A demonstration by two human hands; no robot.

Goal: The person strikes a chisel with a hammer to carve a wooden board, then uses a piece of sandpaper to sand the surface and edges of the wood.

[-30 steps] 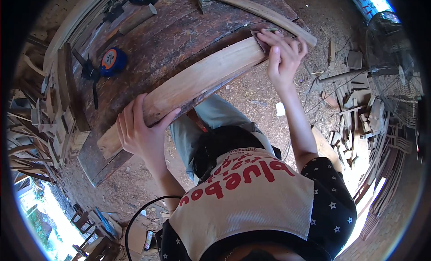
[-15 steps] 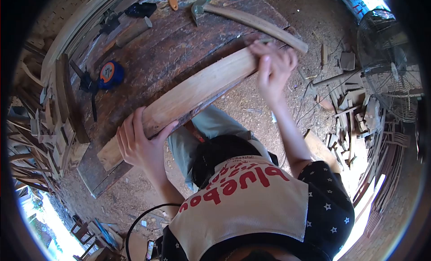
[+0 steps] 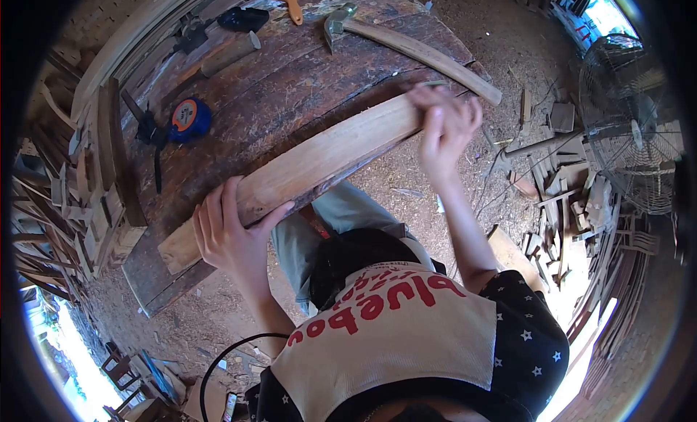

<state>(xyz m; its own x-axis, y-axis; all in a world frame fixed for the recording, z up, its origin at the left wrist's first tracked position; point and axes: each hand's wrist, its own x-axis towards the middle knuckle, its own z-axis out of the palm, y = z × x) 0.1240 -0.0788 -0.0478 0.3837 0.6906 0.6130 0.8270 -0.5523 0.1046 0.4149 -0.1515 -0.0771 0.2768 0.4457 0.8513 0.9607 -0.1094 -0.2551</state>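
A long, slightly curved wooden board (image 3: 330,157) lies slantwise along the near edge of the worn wooden table (image 3: 290,95). My left hand (image 3: 236,230) grips its left part, the fingers over the face and the thumb along the near edge. At the board's right end is my right hand (image 3: 449,128), the thumb raised and the fingers bent over the end. Those fingers are smeared by motion, and I cannot make out whether anything is under them. Just beyond that hand lies a claw hammer (image 3: 421,52), its handle end close to the fingers.
On the table are a blue and orange tape measure (image 3: 190,120), a wooden-handled tool (image 3: 229,55), an orange-handled brush (image 3: 292,5) and a black object (image 3: 243,18). A wire-caged fan (image 3: 635,132) stands right, near wood scraps (image 3: 570,204). Wood pieces (image 3: 58,204) crowd the left.
The view has shifted a little, so the table tools appear slightly further right and lower. My left hand keeps its hold on the board; my right hand stays at the right end, fingers still blurred.
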